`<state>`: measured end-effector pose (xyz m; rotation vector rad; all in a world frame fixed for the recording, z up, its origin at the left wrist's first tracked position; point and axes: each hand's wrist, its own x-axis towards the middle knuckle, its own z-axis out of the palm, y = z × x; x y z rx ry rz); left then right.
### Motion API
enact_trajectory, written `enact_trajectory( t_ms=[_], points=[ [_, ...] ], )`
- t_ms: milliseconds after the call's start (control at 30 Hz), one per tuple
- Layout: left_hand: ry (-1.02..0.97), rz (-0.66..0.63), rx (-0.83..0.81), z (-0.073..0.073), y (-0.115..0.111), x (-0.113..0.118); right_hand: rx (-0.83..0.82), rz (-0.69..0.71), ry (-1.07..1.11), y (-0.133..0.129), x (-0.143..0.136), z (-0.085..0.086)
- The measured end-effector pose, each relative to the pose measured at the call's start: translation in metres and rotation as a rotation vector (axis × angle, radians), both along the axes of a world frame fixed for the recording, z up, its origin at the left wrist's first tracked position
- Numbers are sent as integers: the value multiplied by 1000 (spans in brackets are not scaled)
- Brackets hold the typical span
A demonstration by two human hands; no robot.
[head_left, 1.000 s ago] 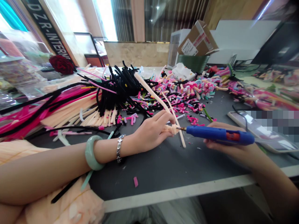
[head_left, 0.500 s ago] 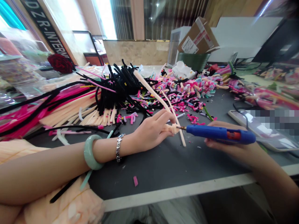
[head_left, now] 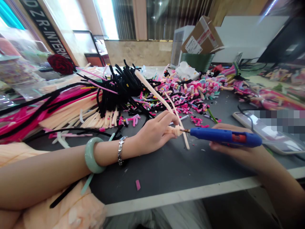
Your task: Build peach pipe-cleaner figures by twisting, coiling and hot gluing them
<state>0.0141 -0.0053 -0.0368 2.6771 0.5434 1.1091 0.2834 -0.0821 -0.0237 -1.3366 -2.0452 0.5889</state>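
Between the thumb and fingers of my left hand (head_left: 153, 133) is a small coiled piece of peach pipe cleaner (head_left: 175, 130). A long peach stem (head_left: 152, 90) reaches up and away from that hand, and a thinner peach strip (head_left: 186, 140) runs past it and sticks out below. My right hand (head_left: 228, 149) is wrapped round a blue glue gun (head_left: 214, 135), partly hidden behind it. The gun's metal nozzle touches, or nearly touches, the coiled piece.
Black pipe cleaners (head_left: 126, 79) and peach ones (head_left: 76, 109) lie in bundles on the left. Behind my hands spreads a heap of pink and coloured offcuts (head_left: 190, 86). A phone (head_left: 269, 135) rests at the right. A cardboard box (head_left: 202, 36) stands at the back.
Almost nothing differs. Both hands, the glue gun and the peach piece keep nearly the same places; the view has shifted very slightly.
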Motion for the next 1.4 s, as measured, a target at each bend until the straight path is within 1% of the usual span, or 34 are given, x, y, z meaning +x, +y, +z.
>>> enact_trajectory(
  t_ms=[167, 400, 733, 1400],
  points=[
    [1, 26, -43, 1, 0, 0, 50, -16, -7, 0, -2, 1],
    [-15, 44, -85, 1, -1, 1, 54, -48, -26, -1, -1, -1],
    [1, 25, -74, 4, -1, 0, 25, -25, -38, 0, -2, 0],
    [-8, 38, -81, 3, 0, 0, 34, -13, -47, 1, -1, 0]
  ],
)
